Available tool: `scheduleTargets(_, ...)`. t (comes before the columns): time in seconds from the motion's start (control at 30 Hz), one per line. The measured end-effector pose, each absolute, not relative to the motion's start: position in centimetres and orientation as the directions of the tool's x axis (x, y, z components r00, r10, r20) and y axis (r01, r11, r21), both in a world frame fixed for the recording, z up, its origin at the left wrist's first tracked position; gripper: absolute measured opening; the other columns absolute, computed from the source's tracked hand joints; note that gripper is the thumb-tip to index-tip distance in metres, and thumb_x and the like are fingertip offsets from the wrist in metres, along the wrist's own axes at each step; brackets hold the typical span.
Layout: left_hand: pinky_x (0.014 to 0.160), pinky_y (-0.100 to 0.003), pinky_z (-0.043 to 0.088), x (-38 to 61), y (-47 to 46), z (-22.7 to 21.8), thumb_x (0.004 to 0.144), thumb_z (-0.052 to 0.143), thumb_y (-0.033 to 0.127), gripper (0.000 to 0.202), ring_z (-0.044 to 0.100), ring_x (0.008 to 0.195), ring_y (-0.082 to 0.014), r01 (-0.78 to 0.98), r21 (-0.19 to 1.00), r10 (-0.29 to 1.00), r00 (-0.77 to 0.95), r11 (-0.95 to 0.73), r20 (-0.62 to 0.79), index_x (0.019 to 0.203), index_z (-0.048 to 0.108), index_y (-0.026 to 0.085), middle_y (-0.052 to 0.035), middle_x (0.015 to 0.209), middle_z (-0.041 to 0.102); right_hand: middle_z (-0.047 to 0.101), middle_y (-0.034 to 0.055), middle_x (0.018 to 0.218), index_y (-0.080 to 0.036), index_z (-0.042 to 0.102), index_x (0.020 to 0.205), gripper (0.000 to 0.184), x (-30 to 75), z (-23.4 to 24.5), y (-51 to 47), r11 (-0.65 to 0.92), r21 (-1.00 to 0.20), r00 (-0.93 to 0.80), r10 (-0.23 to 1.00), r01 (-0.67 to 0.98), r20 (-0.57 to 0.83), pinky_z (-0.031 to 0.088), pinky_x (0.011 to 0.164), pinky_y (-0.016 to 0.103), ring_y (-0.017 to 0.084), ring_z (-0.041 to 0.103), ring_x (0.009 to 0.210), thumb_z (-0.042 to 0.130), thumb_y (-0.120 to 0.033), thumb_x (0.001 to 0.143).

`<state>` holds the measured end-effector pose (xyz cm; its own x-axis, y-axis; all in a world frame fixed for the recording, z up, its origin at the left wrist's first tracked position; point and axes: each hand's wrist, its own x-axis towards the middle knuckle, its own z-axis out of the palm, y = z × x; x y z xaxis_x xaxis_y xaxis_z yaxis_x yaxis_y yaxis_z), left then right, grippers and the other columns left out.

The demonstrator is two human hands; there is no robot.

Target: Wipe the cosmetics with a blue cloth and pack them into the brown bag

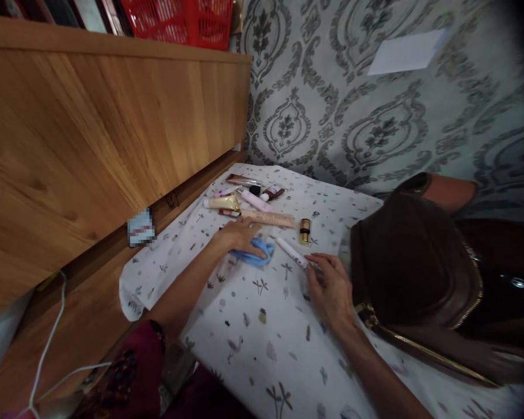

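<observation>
I see a soft, matt blue cloth (255, 254) under the left hand (240, 234); at its 3 o'clock lies a smooth, glossy white plastic tube (291, 252). Beneath both is a matt printed fabric sheet (262, 326). At 9 o'clock stands a satiny wood panel (91, 134), at 3 o'clock a leather bag (414, 262) with a shiny metal zip (475, 285).

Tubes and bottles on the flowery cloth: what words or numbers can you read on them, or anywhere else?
None can be read.
White tube: marks too small.
Long beige tube: print too blurred.
Tag on the wooden board: blurred out.
Paper on the wall: blank.
</observation>
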<state>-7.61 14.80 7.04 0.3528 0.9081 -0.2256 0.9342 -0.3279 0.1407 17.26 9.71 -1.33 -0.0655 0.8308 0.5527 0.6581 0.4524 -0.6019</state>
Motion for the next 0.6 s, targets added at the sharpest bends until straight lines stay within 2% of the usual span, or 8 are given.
scheduleTargets(0.1,0.094,-0.045,0.048,-6.8,14.0,7.8,0.072,0.070,0.053,0.070,0.039,0.133,-0.0408,0.931,0.084,0.872,0.364,-0.356,-0.328,0.133,0.051,0.025,-0.0148,0.144,0.045,0.061,0.0110,0.102,-0.021,0.070,0.098,0.024,17.3,-1.4,9.7,0.474,-0.574,-0.082,0.813,0.668,0.576,0.056,0.076,0.038,0.025,0.062,0.096,0.049,-0.028,0.089)
scheduleTargets(0.23,0.083,-0.036,0.049,-6.6,13.6,8.5,0.080,0.056,0.017,0.038,0.054,0.118,-0.0319,0.922,0.060,0.861,0.378,-0.382,-0.340,0.117,0.059,0.024,-0.0119,0.128,0.055,0.062,0.0111,0.101,-0.020,0.071,0.097,0.024,17.1,-1.5,9.7,0.494,-0.546,-0.094,0.794,0.676,0.601,0.056,0.075,0.038,0.025,0.063,0.093,0.049,-0.029,0.090)
scheduleTargets(0.3,0.082,-0.034,0.047,-6.6,13.4,8.7,0.081,0.048,0.008,0.034,0.056,0.112,-0.0290,0.916,0.064,0.860,0.394,-0.395,-0.326,0.109,0.061,0.022,-0.0116,0.120,0.059,0.063,0.0111,0.100,-0.020,0.071,0.096,0.024,17.1,-1.4,9.6,0.504,-0.535,-0.104,0.786,0.678,0.609,0.055,0.074,0.038,0.025,0.063,0.093,0.049,-0.029,0.090)
scheduleTargets(0.4,0.079,-0.032,0.045,-6.3,13.2,8.8,0.082,0.045,0.006,0.030,0.059,0.106,-0.0265,0.897,0.081,0.844,0.437,-0.435,-0.310,0.102,0.061,0.021,-0.0097,0.113,0.063,0.063,0.0108,0.102,-0.021,0.070,0.096,0.023,17.2,-1.3,9.4,0.517,-0.526,-0.122,0.782,0.675,0.611,0.055,0.075,0.039,0.025,0.063,0.094,0.049,-0.029,0.090)
scheduleTargets(0.5,0.072,-0.029,0.042,-5.5,12.9,9.0,0.080,0.049,0.007,0.029,0.059,0.101,-0.0233,0.839,0.170,0.789,0.544,-0.517,-0.286,0.101,0.059,0.024,-0.0045,0.109,0.065,0.064,0.0107,0.105,-0.021,0.067,0.104,0.025,17.2,-1.2,9.4,0.553,-0.521,-0.182,0.779,0.651,0.599,0.055,0.082,0.041,0.025,0.063,0.097,0.048,-0.029,0.092)
scheduleTargets(0.6,0.069,-0.028,0.041,-4.5,12.5,9.4,0.075,0.047,0.005,0.028,0.059,0.092,-0.0204,0.657,0.387,0.651,0.740,-0.647,-0.167,0.093,0.058,0.024,-0.0012,0.097,0.066,0.064,0.0126,0.115,-0.021,0.062,0.116,0.030,17.0,-1.0,9.4,0.625,-0.505,-0.283,0.751,0.595,0.596,0.051,0.092,0.045,0.027,0.061,0.107,0.048,-0.031,0.092)
